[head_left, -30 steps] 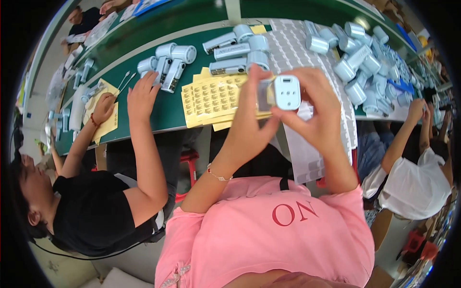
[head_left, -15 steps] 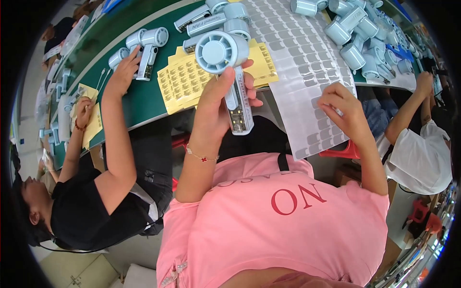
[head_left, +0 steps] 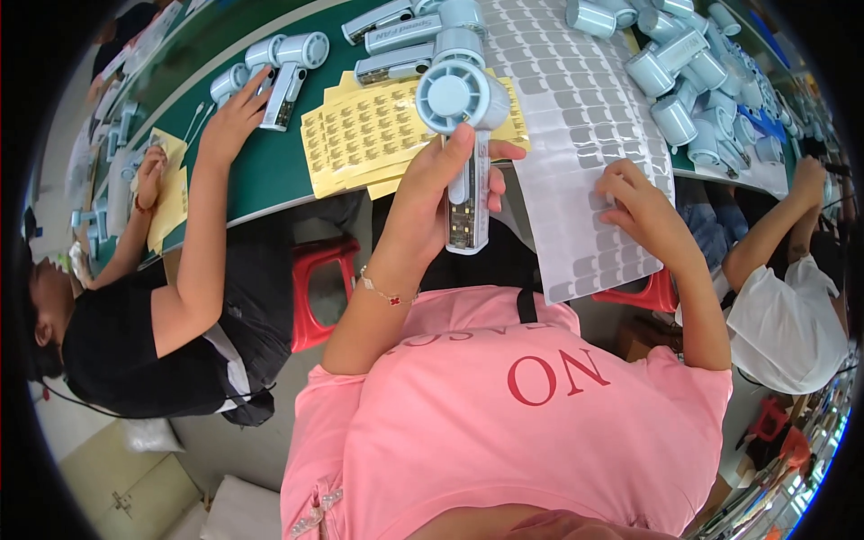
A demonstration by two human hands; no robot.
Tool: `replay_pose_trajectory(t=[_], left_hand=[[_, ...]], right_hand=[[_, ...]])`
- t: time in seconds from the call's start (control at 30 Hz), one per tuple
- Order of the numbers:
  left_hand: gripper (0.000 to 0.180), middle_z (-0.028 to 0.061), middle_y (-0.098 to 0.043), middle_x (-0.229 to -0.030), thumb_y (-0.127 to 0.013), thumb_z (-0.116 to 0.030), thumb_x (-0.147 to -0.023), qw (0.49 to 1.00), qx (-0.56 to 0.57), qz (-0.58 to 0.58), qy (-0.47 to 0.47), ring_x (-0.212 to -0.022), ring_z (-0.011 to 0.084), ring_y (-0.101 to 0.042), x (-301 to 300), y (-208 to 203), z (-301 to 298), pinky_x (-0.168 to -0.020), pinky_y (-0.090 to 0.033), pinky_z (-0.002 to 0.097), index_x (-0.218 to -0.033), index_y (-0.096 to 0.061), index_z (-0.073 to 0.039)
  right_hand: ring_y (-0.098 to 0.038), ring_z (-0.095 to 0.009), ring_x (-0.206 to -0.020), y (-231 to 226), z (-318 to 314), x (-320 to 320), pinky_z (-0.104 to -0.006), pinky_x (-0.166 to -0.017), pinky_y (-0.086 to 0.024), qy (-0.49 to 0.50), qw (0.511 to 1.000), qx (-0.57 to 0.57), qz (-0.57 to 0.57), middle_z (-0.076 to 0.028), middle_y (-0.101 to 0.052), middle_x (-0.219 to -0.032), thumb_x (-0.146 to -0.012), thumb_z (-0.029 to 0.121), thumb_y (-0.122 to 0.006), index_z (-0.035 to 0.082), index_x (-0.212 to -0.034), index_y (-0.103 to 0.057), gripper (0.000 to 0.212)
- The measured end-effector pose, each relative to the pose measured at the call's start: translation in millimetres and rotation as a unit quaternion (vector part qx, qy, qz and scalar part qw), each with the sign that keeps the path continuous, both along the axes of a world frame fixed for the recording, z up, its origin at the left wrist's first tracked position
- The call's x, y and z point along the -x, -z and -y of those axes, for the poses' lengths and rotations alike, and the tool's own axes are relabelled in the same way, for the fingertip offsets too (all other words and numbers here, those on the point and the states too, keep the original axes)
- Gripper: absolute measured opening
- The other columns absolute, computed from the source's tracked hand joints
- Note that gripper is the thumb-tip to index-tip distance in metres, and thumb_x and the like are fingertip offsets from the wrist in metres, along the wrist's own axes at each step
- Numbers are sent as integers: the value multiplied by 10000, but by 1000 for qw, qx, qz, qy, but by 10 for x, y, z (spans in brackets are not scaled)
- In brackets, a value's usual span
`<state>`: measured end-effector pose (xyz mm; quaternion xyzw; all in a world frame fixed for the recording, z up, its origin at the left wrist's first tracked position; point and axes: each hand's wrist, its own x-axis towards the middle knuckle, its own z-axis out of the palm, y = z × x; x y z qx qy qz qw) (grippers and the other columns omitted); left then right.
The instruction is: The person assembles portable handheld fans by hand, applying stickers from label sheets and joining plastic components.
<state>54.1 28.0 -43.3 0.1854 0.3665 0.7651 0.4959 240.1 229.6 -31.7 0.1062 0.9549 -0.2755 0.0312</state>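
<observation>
Left hand (head_left: 430,184): fingers wrapped round the handle of a light-blue fan (head_left: 468,200), round head just beyond the thumb, exposed circuit board (head_left: 464,225) at the end nearest the wearer. Yellow label sheets (head_left: 355,139) lie beyond and left of this grip; further fans (head_left: 396,36) beyond those. Right hand (head_left: 648,211): fingers loosely bent, nothing visible between them, over a grey sticker sheet (head_left: 567,171) right of the grip; contact cannot be determined.

red capital letters (head_left: 585,366) stand on the pink shirt (head_left: 504,450), dark lettering (head_left: 416,31) on a light-blue fan handle (head_left: 396,38); small print on the yellow sheets (head_left: 369,128) is unreadable.
</observation>
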Motion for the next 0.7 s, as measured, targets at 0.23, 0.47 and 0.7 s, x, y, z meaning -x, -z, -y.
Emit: replay_pose_trajectory(t=[0.23, 0.47, 0.7], left_hand=[[453, 137, -571, -895, -579, -336, -874, 987, -38, 152, -44, -691, 164, -564, 70, -65, -3, -604, -487, 293, -1112, -456, 29], [326, 98, -552, -807, -594, -285, -862, 925, -90, 359, -83, -709, 180, -541, 190, -115, 9, -645, -485, 303, -932, -509, 22], [525, 85, -480, -855, -605, -170, -828, 854, -254, 444, -100, -772, 166, -484, 223, -102, 3, -712, -447, 275, -1177, -331, 111]], right_hand=[[-600, -230, -841, 72, 101, -171, -309, -704, -495, -35, 996, -69, -33, -83, -490, -1222, -743, -41, -579, 82, -1042, -555, 324], [-589, -223, -702, 21, 159, -163, -278, -667, -507, -41, 945, -170, -275, -107, -588, -828, -699, -61, -643, 3, -1015, -538, 340], [-658, -257, -762, -37, 1055, 340, -336, -635, -576, 125, 785, 460, -396, -177, -604, -923, -791, -82, -575, -96, -947, -579, 157]])
